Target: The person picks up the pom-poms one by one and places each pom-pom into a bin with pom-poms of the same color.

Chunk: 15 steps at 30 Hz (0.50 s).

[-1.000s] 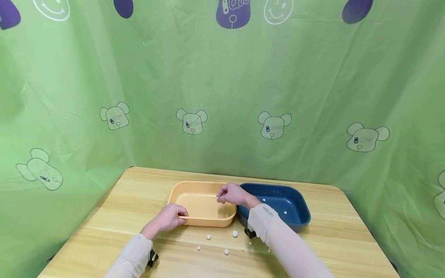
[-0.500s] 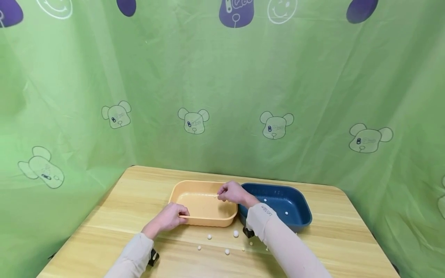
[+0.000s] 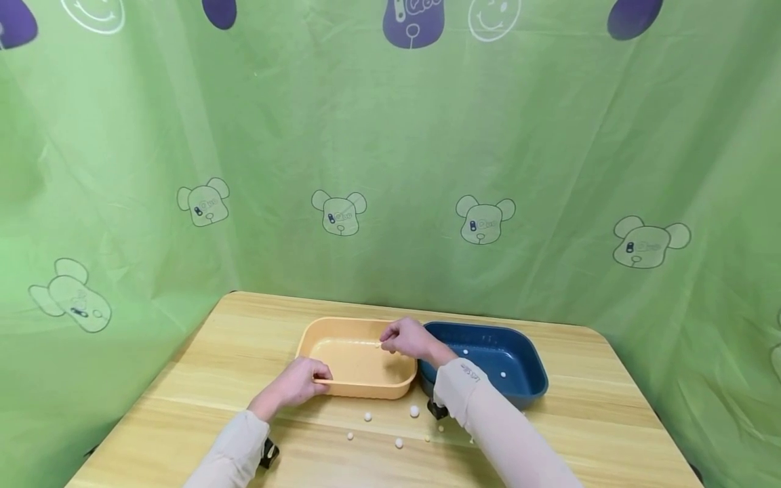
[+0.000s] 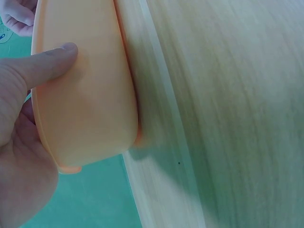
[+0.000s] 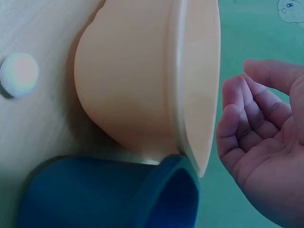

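My left hand (image 3: 299, 381) grips the near-left rim of an orange basin (image 3: 360, 390). In the left wrist view its thumb (image 4: 59, 59) lies on the outer wall while the fingers go behind the rim. My right hand (image 3: 407, 339) hangs over the basin's right side, fingers curled and thumb close to the index fingertip. A tiny pale ball (image 3: 377, 346) shows by those fingertips; whether it is pinched or lies in the basin cannot be told. The right wrist view shows the curled fingers (image 5: 232, 123) above the rim and no ball between them.
A dark blue basin (image 3: 518, 393) stands against the orange one on the right, with small white balls (image 3: 503, 374) inside. Several white and yellowish balls, including a larger white ball (image 3: 414, 411), lie on the wooden table (image 3: 342, 468) in front. A green curtain (image 3: 390, 264) hangs behind.
Almost nothing moves. Both hands keep their places, the left on the orange rim and the right over the basin; the head view shifts slightly.
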{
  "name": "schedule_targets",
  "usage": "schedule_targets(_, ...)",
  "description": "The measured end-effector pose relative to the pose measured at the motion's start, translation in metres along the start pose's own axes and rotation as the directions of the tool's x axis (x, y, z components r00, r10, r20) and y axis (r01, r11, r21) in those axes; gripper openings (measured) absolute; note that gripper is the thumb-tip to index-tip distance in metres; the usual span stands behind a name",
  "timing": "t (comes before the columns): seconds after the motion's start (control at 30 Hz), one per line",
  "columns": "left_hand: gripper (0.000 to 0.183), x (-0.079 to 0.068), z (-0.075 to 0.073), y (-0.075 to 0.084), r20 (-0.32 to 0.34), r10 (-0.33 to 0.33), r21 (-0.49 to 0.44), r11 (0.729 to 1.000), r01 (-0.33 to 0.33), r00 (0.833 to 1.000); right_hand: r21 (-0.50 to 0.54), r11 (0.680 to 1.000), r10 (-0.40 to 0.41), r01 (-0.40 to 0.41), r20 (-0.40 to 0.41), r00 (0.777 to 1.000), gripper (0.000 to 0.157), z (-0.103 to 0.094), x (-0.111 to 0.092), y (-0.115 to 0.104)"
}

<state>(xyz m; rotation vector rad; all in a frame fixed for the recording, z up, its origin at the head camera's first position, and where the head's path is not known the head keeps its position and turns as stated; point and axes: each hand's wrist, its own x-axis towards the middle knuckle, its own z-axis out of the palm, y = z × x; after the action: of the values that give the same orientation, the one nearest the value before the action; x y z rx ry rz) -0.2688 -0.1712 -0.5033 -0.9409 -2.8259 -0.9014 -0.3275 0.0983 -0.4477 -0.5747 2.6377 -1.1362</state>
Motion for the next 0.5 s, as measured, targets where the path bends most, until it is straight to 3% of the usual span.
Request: schedule_targets(0.5, 0.011, -0.001, -0.001, 0.002, 0.002, 0.017, 0.0, 1.0, -0.017, 1.0, 0.014, 0.999, -0.033, 0.033, -0.021, 0.999, 0.012, -0.028, -0.033, 0.007)
